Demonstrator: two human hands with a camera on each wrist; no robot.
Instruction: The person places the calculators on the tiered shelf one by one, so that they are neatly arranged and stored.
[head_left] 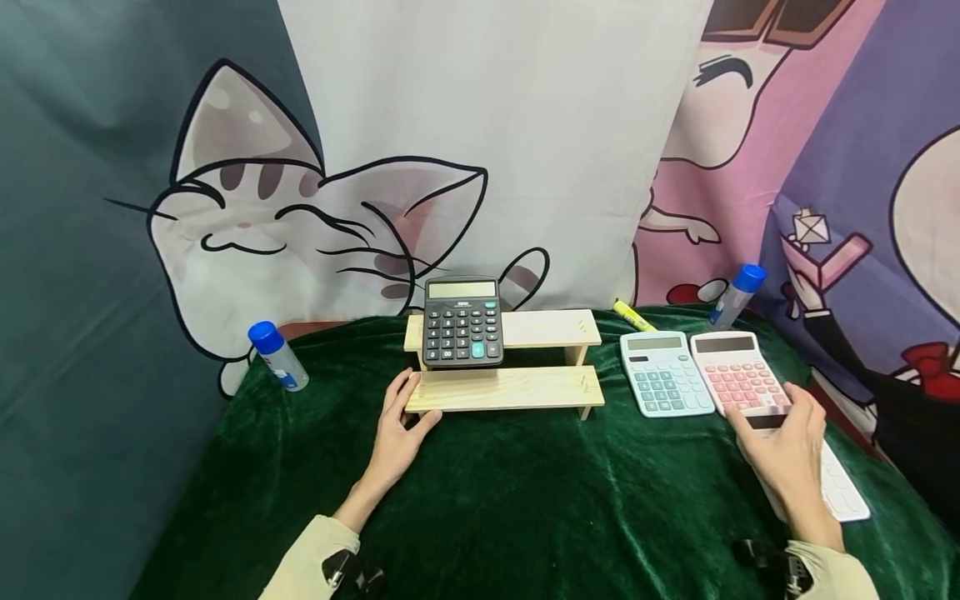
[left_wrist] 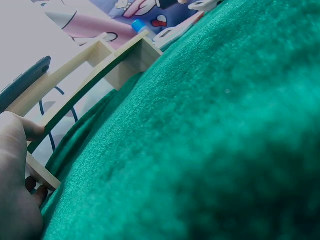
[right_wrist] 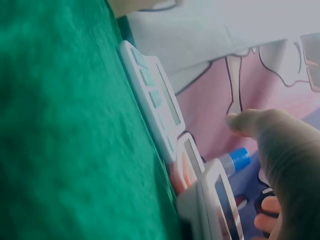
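A wooden two-step stand [head_left: 517, 390] is at the middle, its left end in the grip of my left hand [head_left: 395, 433]. The left wrist view shows the thumb [left_wrist: 31, 129] on the board, with fingertips by the leg below. On the upper step leans a black calculator [head_left: 462, 323]. My right hand [head_left: 791, 446] is over a white calculator [head_left: 842, 483], hiding much of it. In the right wrist view its thumb [right_wrist: 245, 123] stands apart from the calculators. Beyond that hand lies a pink calculator [head_left: 738, 371], beside a light blue calculator [head_left: 667, 385].
A blue-capped bottle [head_left: 279, 357] stands at the left, and another blue-capped bottle [head_left: 737, 297] at the back right. A yellow marker [head_left: 632, 315] lies behind the light blue calculator. Dark green velvet cloth [head_left: 510, 500] covers the table; a cartoon-printed curtain [head_left: 525, 100] hangs behind.
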